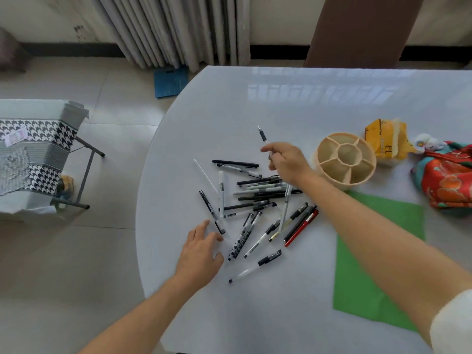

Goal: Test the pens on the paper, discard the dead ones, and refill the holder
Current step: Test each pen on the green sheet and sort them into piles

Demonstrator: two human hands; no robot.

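Observation:
Several pens (pixel 251 200) lie in a loose pile on the white table (pixel 293 103). My right hand (pixel 284 160) is above the pile, shut on a white pen with a black grip (pixel 263 136), its uncapped tip pointing away from me. My left hand (pixel 201 250) rests flat on the table at the pile's near left, fingers spread, fingertips close to a checkered black pen (pixel 210 209). A round beige pen holder (pixel 346 162) with empty compartments stands right of my right hand. A green sheet of paper (pixel 398 251) lies under my right forearm.
A yellow packet (pixel 385 141) and a red floral cloth bag (pixel 447 180) sit on the table's right side behind the holder. Left of the table, across tiled floor, stands a folding table with a houndstooth cover (pixel 38 149). A blue item (pixel 171 81) lies on the floor.

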